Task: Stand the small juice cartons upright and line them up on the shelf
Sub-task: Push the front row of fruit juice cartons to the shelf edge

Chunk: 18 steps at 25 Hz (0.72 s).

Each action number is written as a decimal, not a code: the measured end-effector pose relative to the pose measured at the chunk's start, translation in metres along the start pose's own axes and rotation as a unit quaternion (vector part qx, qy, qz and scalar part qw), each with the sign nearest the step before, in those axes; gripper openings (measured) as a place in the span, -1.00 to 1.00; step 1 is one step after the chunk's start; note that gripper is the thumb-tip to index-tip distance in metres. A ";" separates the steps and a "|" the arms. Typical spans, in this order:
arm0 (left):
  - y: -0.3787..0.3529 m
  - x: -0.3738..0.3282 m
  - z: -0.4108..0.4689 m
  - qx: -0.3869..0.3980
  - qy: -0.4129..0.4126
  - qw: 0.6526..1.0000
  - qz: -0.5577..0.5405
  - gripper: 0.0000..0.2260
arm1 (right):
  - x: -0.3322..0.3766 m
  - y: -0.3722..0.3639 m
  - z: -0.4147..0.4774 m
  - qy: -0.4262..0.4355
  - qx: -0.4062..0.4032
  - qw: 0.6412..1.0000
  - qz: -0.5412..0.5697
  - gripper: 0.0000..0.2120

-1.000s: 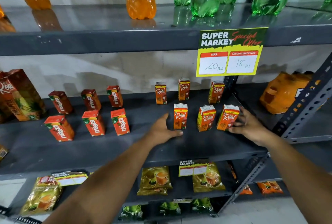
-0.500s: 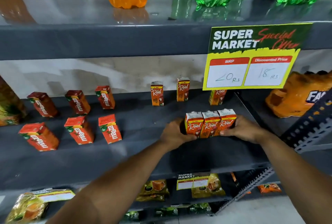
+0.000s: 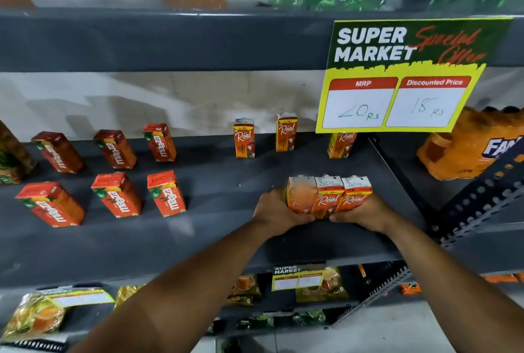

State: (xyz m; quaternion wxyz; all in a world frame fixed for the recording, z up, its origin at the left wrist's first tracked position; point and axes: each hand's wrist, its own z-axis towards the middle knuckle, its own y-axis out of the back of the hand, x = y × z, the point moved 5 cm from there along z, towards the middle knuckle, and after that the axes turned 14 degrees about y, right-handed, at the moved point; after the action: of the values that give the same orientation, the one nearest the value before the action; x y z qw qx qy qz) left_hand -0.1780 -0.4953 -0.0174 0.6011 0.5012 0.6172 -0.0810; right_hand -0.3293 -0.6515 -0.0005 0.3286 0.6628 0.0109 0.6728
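Observation:
Three small orange Real juice cartons (image 3: 329, 195) are pressed side by side into one block above the grey middle shelf (image 3: 221, 233), front right. My left hand (image 3: 276, 209) grips the block's left end and my right hand (image 3: 364, 212) grips its right end. Three more Real cartons stand upright at the back: one (image 3: 243, 138), a second (image 3: 286, 133), and a third (image 3: 340, 145) partly hidden behind the price sign. Several red Maaza cartons (image 3: 167, 194) stand in two rows on the left.
A yellow-green price sign (image 3: 402, 75) hangs from the upper shelf edge. Orange and green bottles stand on the top shelf. A wrapped orange Fanta pack (image 3: 467, 148) sits to the right beyond the slotted upright (image 3: 479, 199). Snack packets lie on the lower shelf.
A second ago the three front cartons stood apart with my hands at either end. My hands pushed them together into a block and now clasp it slightly nearer the front edge.

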 end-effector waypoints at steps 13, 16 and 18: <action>-0.022 0.012 -0.063 -0.020 0.039 0.999 0.009 -0.49 | 0.005 -0.006 -0.052 -0.027 0.009 0.995 -0.094 -0.52; -0.022 0.010 -0.069 -0.022 0.037 0.999 0.016 -0.48 | 0.008 -0.005 -0.057 -0.020 0.003 0.995 -0.095 -0.52; -0.021 0.009 -0.071 -0.021 0.037 0.999 0.022 -0.47 | 0.008 -0.005 -0.058 -0.023 0.003 0.995 -0.095 -0.52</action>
State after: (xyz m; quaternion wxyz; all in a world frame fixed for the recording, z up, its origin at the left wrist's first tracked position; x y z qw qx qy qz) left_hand -0.2380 -0.4510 -0.0170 0.5900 0.5050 0.6290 -0.0362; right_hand -0.3785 -0.6192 -0.0027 0.3895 0.6751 0.0679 0.6228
